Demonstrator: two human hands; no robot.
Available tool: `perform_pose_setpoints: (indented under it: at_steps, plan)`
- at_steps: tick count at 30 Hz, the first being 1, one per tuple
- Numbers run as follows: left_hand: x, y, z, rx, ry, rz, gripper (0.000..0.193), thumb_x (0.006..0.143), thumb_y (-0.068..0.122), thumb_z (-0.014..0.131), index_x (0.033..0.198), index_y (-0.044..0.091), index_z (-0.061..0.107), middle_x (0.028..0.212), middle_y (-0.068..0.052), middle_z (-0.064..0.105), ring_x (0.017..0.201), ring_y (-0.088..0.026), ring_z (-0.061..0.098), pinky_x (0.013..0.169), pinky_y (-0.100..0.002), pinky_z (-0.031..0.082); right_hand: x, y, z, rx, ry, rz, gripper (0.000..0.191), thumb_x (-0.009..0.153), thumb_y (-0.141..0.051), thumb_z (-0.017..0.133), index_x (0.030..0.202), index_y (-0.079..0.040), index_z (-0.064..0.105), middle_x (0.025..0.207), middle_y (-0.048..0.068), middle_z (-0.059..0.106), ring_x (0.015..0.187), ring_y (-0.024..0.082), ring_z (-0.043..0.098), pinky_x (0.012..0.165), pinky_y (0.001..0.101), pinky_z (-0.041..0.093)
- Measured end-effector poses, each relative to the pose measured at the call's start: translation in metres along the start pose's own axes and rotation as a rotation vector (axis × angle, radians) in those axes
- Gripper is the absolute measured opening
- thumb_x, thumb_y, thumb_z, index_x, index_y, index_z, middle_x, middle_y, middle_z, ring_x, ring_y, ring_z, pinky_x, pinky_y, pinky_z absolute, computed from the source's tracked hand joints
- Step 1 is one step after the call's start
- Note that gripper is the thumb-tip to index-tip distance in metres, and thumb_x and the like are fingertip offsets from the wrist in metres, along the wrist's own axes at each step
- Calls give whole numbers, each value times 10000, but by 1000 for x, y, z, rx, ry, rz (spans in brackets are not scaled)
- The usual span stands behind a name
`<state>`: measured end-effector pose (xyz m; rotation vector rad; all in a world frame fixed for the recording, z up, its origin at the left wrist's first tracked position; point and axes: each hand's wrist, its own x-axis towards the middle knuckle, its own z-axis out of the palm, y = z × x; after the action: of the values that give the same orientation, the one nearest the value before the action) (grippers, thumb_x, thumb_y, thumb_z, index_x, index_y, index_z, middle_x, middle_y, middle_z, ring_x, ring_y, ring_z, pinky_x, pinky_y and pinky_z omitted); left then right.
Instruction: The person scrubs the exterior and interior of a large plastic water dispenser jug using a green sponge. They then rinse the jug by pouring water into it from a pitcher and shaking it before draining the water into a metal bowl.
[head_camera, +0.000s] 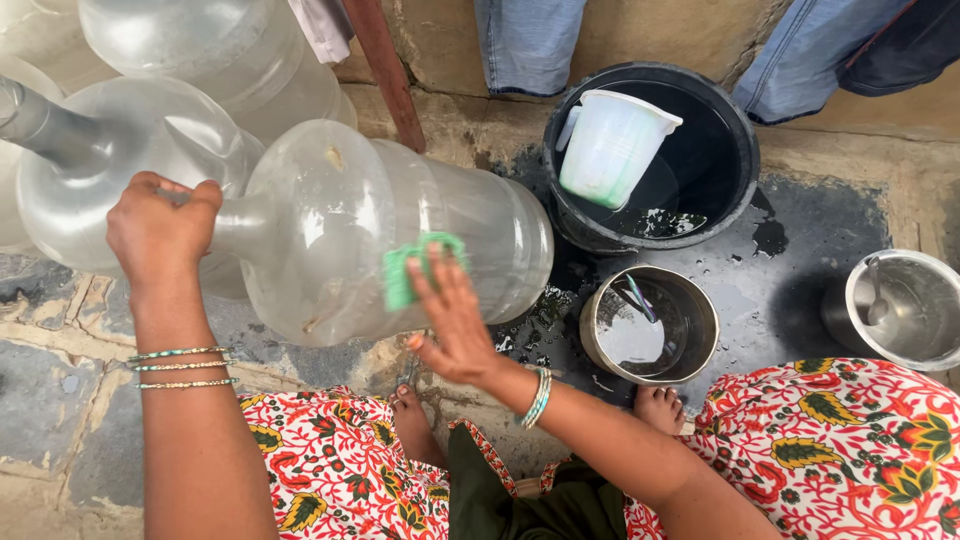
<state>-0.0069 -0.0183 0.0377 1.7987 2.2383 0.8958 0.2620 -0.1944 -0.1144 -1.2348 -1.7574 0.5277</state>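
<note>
A large clear plastic water jug (330, 215) lies on its side, lifted off the stone floor. My left hand (160, 230) is closed around its neck at the left. My right hand (455, 320) presses a green scrub pad (410, 268) flat against the jug's side, fingers spread. Both wrists wear thin bangles.
More clear jugs (110, 160) stand at the upper left. A black bucket (735, 190) of water holds a white plastic mug (610, 145). A steel pot (690, 350) with water sits near my feet, another steel vessel (935, 335) at the right. Clothes hang along the wall.
</note>
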Motion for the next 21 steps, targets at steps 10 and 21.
perform_pose_setpoints:
  at_steps: [10,21]
  plan:
    - [-1,-15,5,8,24,94,370,845,348,810,962,20,684,798,-164,715,773,-314,700,789,-406,544,-15,131,-47,578,255,847,1163,814,-896,161,1619,-71,1,1688,220,36,1549,364,101,1248,499,92]
    - [-7,13,-19,-126,-178,-188,529,847,335,743,1135,-88,611,924,-205,697,720,-266,733,546,-378,583,-8,164,-64,992,248,1199,1273,770,-948,63,1605,2,203,1637,250,298,1512,409,275,1222,591,120]
